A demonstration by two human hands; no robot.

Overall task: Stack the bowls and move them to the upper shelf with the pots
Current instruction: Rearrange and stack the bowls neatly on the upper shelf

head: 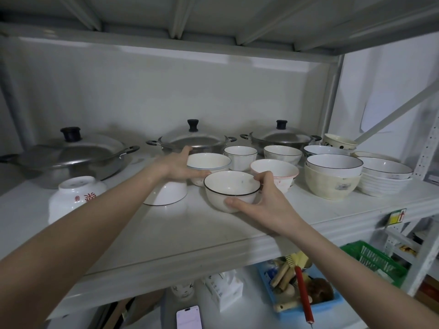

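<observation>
Right hand [263, 200] gripping black-rimmed bowl [231, 189] on shelf [166, 224], left hand [178, 166] apparently clasping blue-rimmed bowl [209, 161], pots [194, 138] behind

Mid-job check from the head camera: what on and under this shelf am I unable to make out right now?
- Upside-down bowl: its left side is hidden behind the left hand and forearm.
- Far side of the black-rimmed bowl: covered by the right hand's fingers.
- Left pot: its left handle runs off the frame edge.
- Phone on the lower shelf: screen text too small, cut by the bottom edge.
- Blue tray: contents jumbled, partly behind the right forearm.
</observation>
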